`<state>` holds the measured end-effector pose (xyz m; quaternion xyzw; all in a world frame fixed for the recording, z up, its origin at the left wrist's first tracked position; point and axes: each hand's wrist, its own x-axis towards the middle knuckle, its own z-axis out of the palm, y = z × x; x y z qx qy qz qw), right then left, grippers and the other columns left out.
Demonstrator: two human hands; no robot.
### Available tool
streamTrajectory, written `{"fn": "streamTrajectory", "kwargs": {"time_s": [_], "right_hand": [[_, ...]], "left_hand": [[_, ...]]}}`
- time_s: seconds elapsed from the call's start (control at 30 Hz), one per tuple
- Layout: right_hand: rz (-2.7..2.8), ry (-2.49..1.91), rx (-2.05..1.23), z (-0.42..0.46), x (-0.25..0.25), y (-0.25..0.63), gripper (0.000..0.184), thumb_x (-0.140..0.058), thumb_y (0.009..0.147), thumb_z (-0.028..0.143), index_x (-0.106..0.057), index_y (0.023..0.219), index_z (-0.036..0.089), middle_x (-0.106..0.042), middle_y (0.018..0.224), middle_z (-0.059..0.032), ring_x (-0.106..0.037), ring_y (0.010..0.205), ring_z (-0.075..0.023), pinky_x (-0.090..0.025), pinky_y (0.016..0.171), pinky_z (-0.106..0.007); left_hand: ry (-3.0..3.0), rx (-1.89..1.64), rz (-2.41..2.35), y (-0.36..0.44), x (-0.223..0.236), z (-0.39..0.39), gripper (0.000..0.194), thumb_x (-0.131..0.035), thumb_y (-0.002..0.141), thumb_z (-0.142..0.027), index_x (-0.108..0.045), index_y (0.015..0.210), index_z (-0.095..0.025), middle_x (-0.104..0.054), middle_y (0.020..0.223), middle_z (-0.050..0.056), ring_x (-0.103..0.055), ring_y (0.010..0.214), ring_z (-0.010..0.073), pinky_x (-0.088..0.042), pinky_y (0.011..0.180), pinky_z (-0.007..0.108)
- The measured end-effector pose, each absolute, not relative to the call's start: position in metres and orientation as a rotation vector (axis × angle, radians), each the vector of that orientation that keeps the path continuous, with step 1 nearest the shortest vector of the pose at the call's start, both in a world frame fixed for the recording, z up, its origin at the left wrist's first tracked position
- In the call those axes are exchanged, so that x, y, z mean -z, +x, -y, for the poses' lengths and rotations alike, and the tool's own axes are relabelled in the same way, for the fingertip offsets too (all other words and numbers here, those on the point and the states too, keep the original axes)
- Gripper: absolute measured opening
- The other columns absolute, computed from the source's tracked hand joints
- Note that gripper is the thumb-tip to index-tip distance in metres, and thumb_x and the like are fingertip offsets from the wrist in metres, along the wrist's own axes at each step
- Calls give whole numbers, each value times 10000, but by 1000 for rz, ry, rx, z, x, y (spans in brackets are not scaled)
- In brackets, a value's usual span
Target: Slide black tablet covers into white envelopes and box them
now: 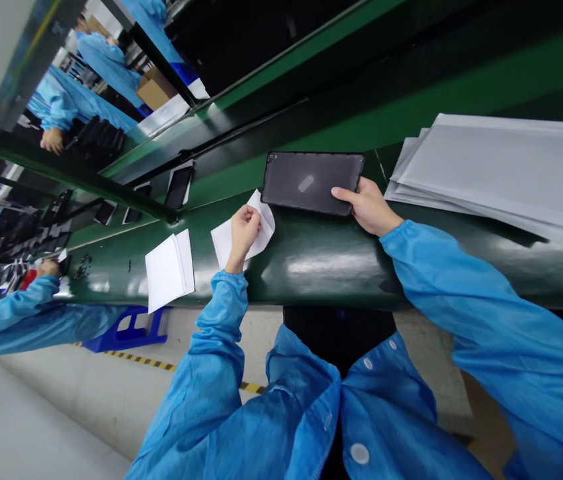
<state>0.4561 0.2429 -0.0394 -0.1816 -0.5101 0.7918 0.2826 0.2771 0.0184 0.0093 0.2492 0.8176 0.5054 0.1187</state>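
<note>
I've got the long green workbench (426, 280) running on a slant across my feed, with a blue plastic stool (128, 331) and black-and-yellow floor tape (161, 365) down below it. Over at the upper left, co-workers in blue smocks (81, 100) stand near a cardboard box (154, 90), and another person's blue sleeve (11, 320) reaches in at far left. Moving along the bench, a stack of pale grey sheets (501, 173) lies on the right. Next to it I see the dark tablet (306, 180) at the bench's middle, the right hand (368, 207) closed on its lower edge, though I can't tell whether it's lifted clear. Just left of that, the left hand (244, 233) is clenched around a crumpled white paper sheet (265, 227), right beside the tablet's corner, while a folded white sheet (168, 270) sits apart at the bench's near edge
</note>
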Motion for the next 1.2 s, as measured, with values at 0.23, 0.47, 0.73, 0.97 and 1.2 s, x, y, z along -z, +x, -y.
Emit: {"fn": "streamTrajectory", "kwargs": {"time_s": [0.23,0.47,0.73,0.97,1.2], "right_hand": [[1518,-543,-2071,-242,39,458,533,-956,673,420,-755,1117,204,-791,1206,-74,-710,1231,-334,-555,1137,-525],[1650,-507,-2125,-241,34,461,526,-970,648,506,-783,1037,207,-808,1032,-52,-752,1078,-318,-607,1022,-512],[1743,-455,-2149,-232,27,465,760,-950,582,783,-757,1016,190,-791,987,-76,-746,996,-297,-629,897,-427],[1755,-433,-2217,-238,31,462,762,-736,671,975,-664,771,224,-635,748,-35,-654,766,-234,-593,686,-374],[1937,-400,-2039,-239,25,465,613,-827,701,781,-757,784,178,-703,817,-41,-666,887,-242,-556,795,-355]], "left_hand": [[879,-1537,-2538,275,-6,-30,175,-581,810,-128,-483,692,-213,-518,620,-48,-494,576,99,-397,588,216],[1096,-1256,-2559,286,-13,-41,120,-607,802,-128,-559,731,-212,-566,631,-42,-530,601,123,-421,627,248],[1362,-1166,-2164,329,-22,-83,70,-620,847,-166,-602,785,-193,-619,676,-32,-551,618,116,-424,635,251],[1326,-1315,-2046,331,-23,-99,134,-636,884,-180,-574,766,-190,-584,668,-33,-530,600,98,-401,589,232],[1605,-1346,-1970,351,-23,-107,183,-647,992,-329,-634,869,-194,-626,734,-15,-547,636,109,-437,617,249]]}}
